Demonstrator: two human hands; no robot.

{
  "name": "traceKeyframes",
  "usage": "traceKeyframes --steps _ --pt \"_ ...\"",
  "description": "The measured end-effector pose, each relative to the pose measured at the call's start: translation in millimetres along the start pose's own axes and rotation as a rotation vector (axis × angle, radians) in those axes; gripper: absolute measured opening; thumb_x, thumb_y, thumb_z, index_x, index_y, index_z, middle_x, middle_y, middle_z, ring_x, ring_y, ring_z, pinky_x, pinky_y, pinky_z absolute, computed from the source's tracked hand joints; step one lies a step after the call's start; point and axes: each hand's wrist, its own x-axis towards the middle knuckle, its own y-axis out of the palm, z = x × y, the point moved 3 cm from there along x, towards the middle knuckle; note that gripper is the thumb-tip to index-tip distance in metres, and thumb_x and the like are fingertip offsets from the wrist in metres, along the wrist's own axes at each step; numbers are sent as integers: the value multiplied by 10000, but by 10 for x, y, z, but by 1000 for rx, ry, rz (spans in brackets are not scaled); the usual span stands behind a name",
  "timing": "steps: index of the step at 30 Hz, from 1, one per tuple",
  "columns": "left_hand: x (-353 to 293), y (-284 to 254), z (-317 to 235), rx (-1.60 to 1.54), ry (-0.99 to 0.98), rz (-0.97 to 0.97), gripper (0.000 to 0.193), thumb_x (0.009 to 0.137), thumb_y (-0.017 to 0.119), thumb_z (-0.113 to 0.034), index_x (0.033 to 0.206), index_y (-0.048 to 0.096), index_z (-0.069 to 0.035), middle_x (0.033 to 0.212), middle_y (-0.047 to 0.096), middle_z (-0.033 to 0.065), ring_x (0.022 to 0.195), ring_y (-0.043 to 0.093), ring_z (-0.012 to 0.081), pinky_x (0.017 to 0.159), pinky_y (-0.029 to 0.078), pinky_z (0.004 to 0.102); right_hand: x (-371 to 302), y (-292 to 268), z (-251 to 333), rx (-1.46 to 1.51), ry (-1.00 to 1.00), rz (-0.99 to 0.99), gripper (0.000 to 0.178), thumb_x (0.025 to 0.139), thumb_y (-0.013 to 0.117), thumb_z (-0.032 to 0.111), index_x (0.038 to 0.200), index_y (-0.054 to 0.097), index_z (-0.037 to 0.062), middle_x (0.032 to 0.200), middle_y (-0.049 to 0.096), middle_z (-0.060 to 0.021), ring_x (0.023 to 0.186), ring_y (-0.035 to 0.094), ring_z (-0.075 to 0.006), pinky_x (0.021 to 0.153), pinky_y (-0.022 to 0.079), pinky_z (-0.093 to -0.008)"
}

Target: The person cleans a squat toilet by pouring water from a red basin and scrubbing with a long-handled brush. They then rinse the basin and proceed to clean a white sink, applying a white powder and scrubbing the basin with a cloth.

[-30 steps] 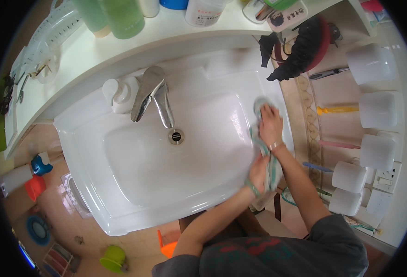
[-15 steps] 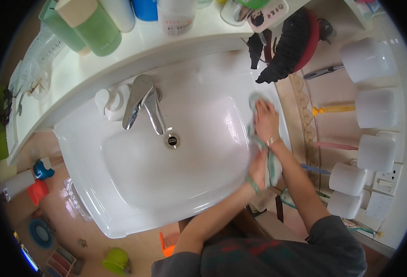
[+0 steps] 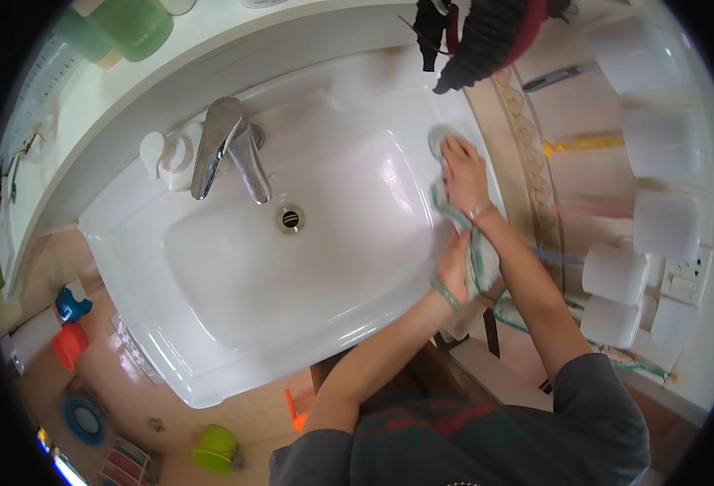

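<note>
Green-striped white cloth (image 3: 483,266) meets my hands (image 3: 465,174), clench unclear; seemingly wiping the white ceramic sink's right rim (image 3: 456,112), I next need pressure.

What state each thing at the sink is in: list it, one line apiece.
Cloth: bunched and creased
Right hand: on the cloth
Left hand: touching the cloth, grip unclear
Tap: not visibly running
Drain: dark opening showing
Pump bottle: standing upright
</note>
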Motion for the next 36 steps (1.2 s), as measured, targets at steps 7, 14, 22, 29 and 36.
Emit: traceKeyframes --steps 7,14,22,29,36 --pt "-989 -627 735 -80 -274 104 283 988 403 -223 1196 510 -63 1066 633 71 922 633 207 802 527 345 -1580 -404 258 54 179 180 395 751 591 56 1145 577 44 1277 531 -96 1142 467 -301 863 400 -436" --pt "-2175 -1385 366 -164 -270 -62 348 988 385 -271 1184 525 -20 1110 631 109 965 633 248 861 509 380 -1696 -362 1887 371 -130 180 310 695 543 96 999 599 67 1120 579 -38 1063 506 -235 757 426 -412" --pt "-2890 -1514 -314 -359 -131 -91 403 998 313 -290 1193 518 -2 1146 609 124 1036 597 260 923 475 391 -1584 -15 3369 479 -616 424 292 734 603 175 1021 565 142 1071 513 26 1088 450 -151 763 382 -355" --pt "-1398 -1073 516 8 -365 -204 280 971 446 -254 1043 594 -28 946 664 84 815 655 215 736 547 371 -1714 -400 1167 283 -213 254 363 643 581 21 999 617 80 1173 576 -30 1061 519 -264 783 410 -412" --pt "-510 -338 278 -238 -168 -167 315 983 360 -263 1015 583 -43 940 659 67 823 644 219 761 528 371 -705 -59 674 -118 -377 237 232 748 529 80 955 633 95 1162 552 24 1102 461 -170 845 361 -359"
